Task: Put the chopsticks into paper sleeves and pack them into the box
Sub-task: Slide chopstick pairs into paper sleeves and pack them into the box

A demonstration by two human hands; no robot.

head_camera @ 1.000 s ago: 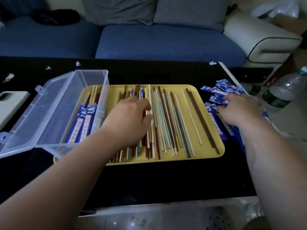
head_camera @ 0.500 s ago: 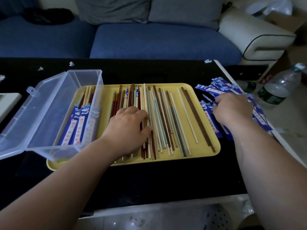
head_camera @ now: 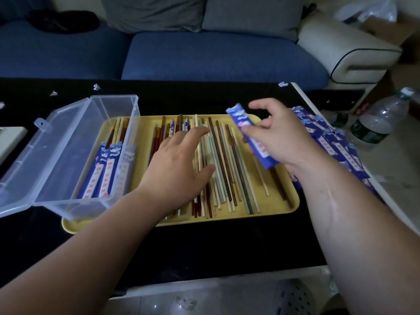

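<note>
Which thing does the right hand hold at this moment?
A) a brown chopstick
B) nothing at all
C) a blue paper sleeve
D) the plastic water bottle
C: the right hand pinches a blue paper sleeve between thumb and fingers, above the yellow tray.
</note>
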